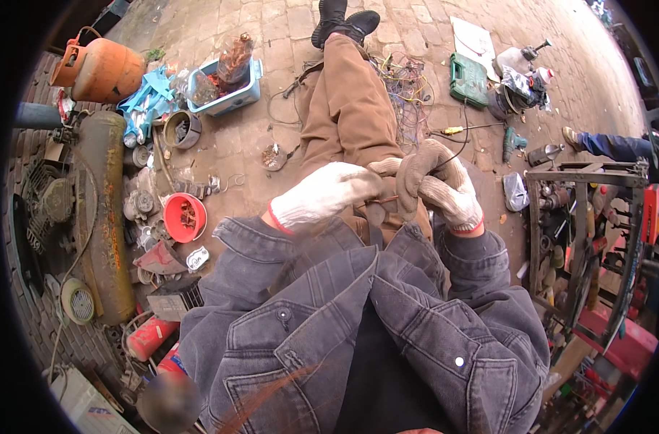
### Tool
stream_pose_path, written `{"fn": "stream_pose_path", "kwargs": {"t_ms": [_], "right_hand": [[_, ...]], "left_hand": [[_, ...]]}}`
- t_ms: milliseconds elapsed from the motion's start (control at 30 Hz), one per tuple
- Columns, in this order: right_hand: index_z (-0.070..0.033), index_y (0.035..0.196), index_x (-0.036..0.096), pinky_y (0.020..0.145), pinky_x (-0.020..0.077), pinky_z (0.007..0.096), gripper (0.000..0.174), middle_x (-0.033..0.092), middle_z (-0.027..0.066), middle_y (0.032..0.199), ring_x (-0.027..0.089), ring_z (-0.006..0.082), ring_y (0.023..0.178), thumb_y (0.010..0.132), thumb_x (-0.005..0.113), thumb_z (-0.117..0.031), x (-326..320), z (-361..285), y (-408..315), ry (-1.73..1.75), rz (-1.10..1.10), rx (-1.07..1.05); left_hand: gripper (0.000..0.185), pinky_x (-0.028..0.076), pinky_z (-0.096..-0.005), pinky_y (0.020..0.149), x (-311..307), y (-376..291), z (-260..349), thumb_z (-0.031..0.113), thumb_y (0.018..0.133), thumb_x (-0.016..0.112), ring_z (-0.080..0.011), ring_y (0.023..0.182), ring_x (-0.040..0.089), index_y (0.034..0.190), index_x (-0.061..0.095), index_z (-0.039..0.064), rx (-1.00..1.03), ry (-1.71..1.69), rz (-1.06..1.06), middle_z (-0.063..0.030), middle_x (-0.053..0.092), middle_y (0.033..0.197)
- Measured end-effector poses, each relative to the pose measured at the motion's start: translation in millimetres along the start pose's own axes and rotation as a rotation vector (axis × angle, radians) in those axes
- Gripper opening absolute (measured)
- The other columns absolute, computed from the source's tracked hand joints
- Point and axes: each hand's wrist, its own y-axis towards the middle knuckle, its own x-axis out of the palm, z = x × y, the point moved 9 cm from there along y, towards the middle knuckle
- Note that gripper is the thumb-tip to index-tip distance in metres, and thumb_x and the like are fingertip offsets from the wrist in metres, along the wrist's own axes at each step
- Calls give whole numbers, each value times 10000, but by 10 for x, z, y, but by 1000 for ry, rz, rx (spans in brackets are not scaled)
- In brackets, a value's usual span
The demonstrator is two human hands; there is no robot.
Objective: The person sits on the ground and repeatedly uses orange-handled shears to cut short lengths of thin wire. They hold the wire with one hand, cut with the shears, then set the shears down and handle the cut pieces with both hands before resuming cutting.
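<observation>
Both my hands wear knitted work gloves with red cuffs, stained brown at the fingers, and meet above my lap. My right hand [443, 187] is curled around a thin dark cable [464, 135], which trails away past its knuckles. A short length of bare copper-coloured wire [386, 200] spans the gap between the two hands. My left hand [329, 192] has its fingertips closed at that wire; motion blurs them, and the exact grip is partly hidden. Beyond my right knee lies a tangle of coloured wires [405, 89] on the brick paving.
Left: a blue tub [229, 97] of copper scrap, a red bucket [185, 218], an orange gas cylinder [108, 70]. Right: a green tool case [469, 80], a yellow-handled screwdriver [453, 130], a cordless drill [513, 144], a metal rack [582, 176] of tools. Another person's leg [611, 145] shows far right.
</observation>
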Motion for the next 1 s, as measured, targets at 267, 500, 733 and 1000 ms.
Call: {"fn": "stream_pose_path", "kwargs": {"t_ms": [267,500,733,1000], "right_hand": [[-7,1004,581,874,536,372,198,664,123,968,667,257,992,970,647,-190,-36,56,56,-22,98,-15],[12,1051,583,779,559,302,140,675,144,990,673,177,841,1002,593,-118,-112,172,26,-100,403,13],[7,1064,615,759,552,287,145,710,95,968,680,149,864,983,597,-111,-224,385,0,-376,543,21],[-14,1016,633,710,526,231,150,656,31,846,606,85,671,1001,606,-161,49,1040,-80,631,529,391]], "left_hand": [[211,516,-304,798,73,-140,304,90,878,692,-148,882,658,1056,699,-22,73,154,126,-72,712,955],[166,475,-391,727,42,-328,726,206,784,776,-272,736,610,893,701,108,532,912,514,-61,638,769],[188,432,-389,703,24,-250,616,219,743,739,-260,690,557,874,679,100,558,1251,502,-55,551,697],[344,518,-433,780,44,-187,501,176,661,705,-258,772,581,976,674,40,844,1723,752,-52,524,755]]}}
